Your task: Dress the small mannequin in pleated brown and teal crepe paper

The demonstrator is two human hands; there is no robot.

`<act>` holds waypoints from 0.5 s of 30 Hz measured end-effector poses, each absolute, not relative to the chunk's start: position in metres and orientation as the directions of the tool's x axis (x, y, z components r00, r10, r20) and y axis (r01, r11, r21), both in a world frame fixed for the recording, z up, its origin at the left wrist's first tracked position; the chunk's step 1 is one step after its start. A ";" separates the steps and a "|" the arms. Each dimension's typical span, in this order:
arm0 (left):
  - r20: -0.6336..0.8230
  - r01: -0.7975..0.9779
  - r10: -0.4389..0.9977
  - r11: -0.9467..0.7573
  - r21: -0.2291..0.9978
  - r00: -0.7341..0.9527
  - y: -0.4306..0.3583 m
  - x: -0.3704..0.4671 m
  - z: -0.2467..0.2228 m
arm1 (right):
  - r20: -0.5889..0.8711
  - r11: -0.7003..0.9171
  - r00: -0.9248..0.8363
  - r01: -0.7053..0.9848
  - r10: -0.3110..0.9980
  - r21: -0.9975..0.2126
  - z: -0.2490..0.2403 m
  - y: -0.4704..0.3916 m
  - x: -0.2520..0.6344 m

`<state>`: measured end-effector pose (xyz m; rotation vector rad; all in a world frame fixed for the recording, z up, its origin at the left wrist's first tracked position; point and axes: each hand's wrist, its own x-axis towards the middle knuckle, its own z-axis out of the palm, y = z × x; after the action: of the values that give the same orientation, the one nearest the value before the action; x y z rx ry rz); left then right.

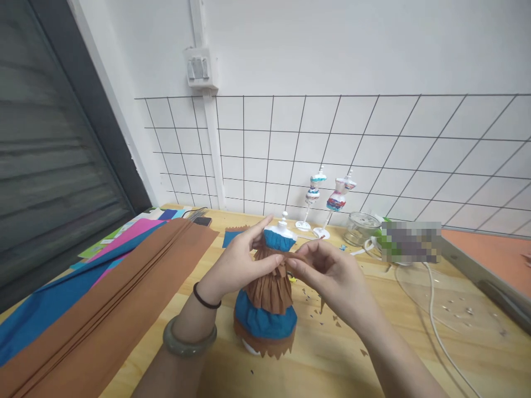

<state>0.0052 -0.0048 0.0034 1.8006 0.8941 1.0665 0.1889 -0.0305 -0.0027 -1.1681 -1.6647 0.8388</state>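
Observation:
A small white dress form point(284, 222) stands on the table in front of me, wearing a blue bodice point(279, 241) and a layered skirt. The skirt's upper tier is gathered brown point(271, 287); below it is a blue tier point(267, 321) with a zigzag-cut brown hem. My left hand point(244, 257) is around the waist from the left, its thumb pressing on the front. Between the thumb and fingers of my right hand point(327, 268) is a brown strip point(295, 256), pinched at the waist's right side. The left fingertips behind the form are partly hidden.
Brown fabric point(153, 282) and blue fabric point(53, 298) lie at the left. Two more dress forms point(317, 190) stand at the back, near a glass jar point(362, 228). Small brown scraps point(336, 320) dot the table. A white cable point(433, 309) runs along the right.

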 end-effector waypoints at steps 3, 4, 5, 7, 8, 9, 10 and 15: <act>0.307 0.143 0.875 -0.382 0.913 0.374 -0.002 0.005 0.001 | 0.302 0.338 -0.151 0.370 0.941 -0.866 -0.003 -0.031 0.189; 0.307 0.143 0.875 -0.382 0.913 0.374 -0.002 0.004 0.001 | 0.303 0.345 -0.168 0.367 0.938 -0.864 -0.003 -0.031 0.189; 0.309 0.142 0.874 -0.384 0.913 0.374 -0.001 0.004 0.000 | 0.299 0.345 -0.180 0.353 0.937 -0.869 -0.002 -0.032 0.189; 0.312 0.126 0.871 -0.383 0.915 0.381 0.000 0.003 -0.001 | 0.274 0.326 -0.204 0.297 0.940 -0.898 -0.001 -0.033 0.189; 0.309 0.107 0.867 -0.376 0.920 0.390 0.000 0.002 -0.001 | 0.256 0.309 -0.218 0.260 0.942 -0.915 -0.001 -0.033 0.189; 0.304 0.083 0.864 -0.365 0.927 0.401 0.000 0.002 -0.001 | 0.238 0.290 -0.230 0.229 0.944 -0.929 -0.001 -0.034 0.190; 0.298 0.058 0.861 -0.350 0.935 0.412 0.000 0.001 -0.001 | 0.225 0.277 -0.238 0.211 0.945 -0.937 -0.001 -0.034 0.190; 0.304 0.004 0.857 -0.336 0.942 0.417 0.001 0.001 -0.001 | 0.210 0.280 -0.250 0.290 0.945 -0.915 -0.002 -0.036 0.193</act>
<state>0.0006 0.0010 -0.0010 1.6771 0.7607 1.0726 0.1929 -0.0363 -0.0019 -1.1334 -1.7206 0.9941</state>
